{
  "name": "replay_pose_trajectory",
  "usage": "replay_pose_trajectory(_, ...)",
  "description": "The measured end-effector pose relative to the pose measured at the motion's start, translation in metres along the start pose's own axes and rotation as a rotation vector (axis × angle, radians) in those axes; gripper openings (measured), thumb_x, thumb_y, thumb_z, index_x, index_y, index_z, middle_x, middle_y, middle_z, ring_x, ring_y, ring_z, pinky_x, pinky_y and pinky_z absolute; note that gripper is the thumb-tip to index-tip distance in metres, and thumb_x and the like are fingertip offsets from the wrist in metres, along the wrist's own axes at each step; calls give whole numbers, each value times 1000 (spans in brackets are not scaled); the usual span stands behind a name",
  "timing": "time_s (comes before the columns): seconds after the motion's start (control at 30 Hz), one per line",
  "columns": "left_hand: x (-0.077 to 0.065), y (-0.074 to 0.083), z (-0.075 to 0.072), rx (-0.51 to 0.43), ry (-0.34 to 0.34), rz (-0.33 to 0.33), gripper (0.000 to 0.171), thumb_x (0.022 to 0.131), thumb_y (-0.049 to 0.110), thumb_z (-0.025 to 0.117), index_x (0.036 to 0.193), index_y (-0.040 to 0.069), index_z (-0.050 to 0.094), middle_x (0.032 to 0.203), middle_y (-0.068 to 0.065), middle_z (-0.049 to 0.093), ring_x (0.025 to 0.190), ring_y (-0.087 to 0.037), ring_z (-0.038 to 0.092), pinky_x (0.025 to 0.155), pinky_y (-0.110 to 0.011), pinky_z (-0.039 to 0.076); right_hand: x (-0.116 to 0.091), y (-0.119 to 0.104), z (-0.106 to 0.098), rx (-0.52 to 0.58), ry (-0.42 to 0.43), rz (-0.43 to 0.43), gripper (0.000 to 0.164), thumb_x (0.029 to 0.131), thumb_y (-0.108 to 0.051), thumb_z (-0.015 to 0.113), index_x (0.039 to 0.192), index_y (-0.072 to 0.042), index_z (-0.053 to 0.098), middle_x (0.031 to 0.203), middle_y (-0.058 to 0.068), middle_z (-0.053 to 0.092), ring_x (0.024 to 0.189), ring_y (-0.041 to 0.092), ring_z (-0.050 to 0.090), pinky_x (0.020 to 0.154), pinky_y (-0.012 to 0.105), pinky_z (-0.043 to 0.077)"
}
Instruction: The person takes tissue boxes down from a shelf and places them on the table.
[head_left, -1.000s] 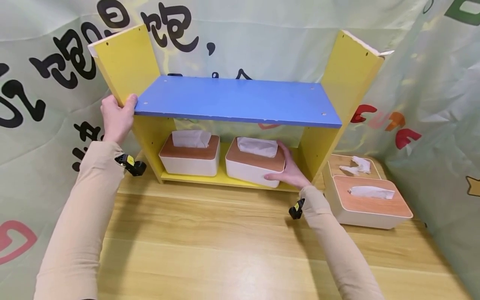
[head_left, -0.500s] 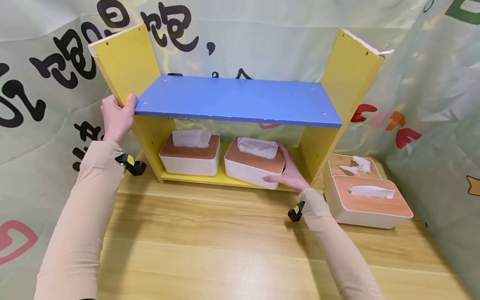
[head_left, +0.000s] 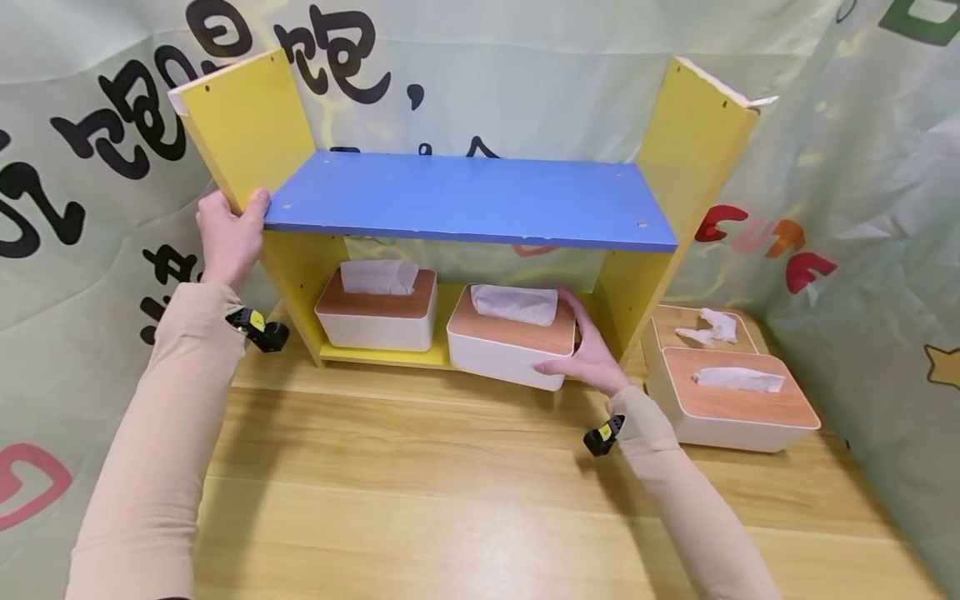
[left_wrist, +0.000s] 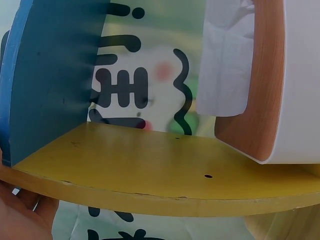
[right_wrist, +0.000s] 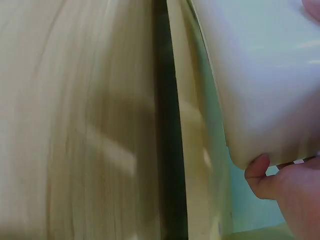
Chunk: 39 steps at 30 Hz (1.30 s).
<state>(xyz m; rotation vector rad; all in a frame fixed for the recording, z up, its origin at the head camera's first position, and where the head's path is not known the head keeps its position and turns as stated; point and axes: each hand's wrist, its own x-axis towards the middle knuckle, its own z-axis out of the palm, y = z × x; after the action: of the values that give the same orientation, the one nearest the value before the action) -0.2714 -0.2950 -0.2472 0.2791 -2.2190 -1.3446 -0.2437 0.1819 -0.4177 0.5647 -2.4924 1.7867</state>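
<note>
My left hand (head_left: 231, 237) grips the left yellow side panel (head_left: 247, 125) of a small shelf, thumb near the corner of its blue board (head_left: 465, 200). In the left wrist view, fingers of that hand (left_wrist: 30, 215) show under the panel's edge. My right hand (head_left: 588, 354) holds the right end of a white tissue box (head_left: 502, 357) with a wood-look lid, thumb on the front wall and fingers behind. This box is angled, its right front corner out past the lower shelf's front edge. The right wrist view shows its white wall (right_wrist: 265, 90) close to the thumb.
Another tissue box (head_left: 378, 329) stands at the left on the yellow lower shelf. Two more, a nearer one (head_left: 750, 408) and one behind it (head_left: 667, 325), stand right of the shelf on the wooden surface (head_left: 450, 483). A printed cloth (head_left: 525, 83) hangs behind.
My right hand has drawn the right tissue box forward, its right end now jutting out further and tilted differently. My left hand keeps its grip on the side panel.
</note>
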Motion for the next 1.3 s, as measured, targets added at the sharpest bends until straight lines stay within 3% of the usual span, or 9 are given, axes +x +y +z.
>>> replay_pose_trajectory(0.13, -1, 1, 0, 0, -4, -6, 33, 99, 43, 57, 111, 12, 61, 95, 13, 58, 86, 3, 60, 74, -14, 44, -10, -8, -1, 29, -13, -33, 120, 65, -3, 91, 156, -41, 23, 159, 2, 32, 137, 20, 39, 109, 36, 41)
replay_pose_trajectory(0.27, -3, 2, -1, -3, -9, -11, 34, 99, 44, 57, 110, 12, 61, 96, 12, 60, 88, 1, 61, 74, -14, 44, -23, -14, -2, 85, -58, -78, 119, 66, 2, 88, 158, -33, 22, 155, 5, 35, 130, 15, 44, 97, 23, 49)
replay_pose_trajectory(0.63, -1, 2, 0, -21, -17, -32, 39, 99, 44, 57, 118, 11, 62, 105, 8, 63, 92, 0, 63, 78, -14, 45, -57, -18, -8, 104, -98, -109, 119, 65, 9, 85, 160, -23, 20, 148, 1, 38, 123, 12, 48, 89, 27, 53)
replay_pose_trajectory(0.8, -1, 1, 0, -23, -14, -27, 33, 99, 44, 57, 111, 13, 62, 100, 10, 63, 89, 0, 62, 76, -15, 44, -76, -14, -12, 105, -115, -97, 117, 66, 10, 84, 160, -22, 21, 148, -1, 39, 124, 11, 48, 90, 27, 53)
replay_pose_trajectory(1.3, 0, 2, 0, -21, -8, -9, 32, 99, 42, 58, 110, 12, 63, 92, 14, 62, 84, 3, 61, 73, -14, 44, -124, 0, -22, 40, -106, -96, 121, 61, 7, 88, 159, -15, 22, 157, -1, 32, 132, 1, 43, 98, 16, 47)
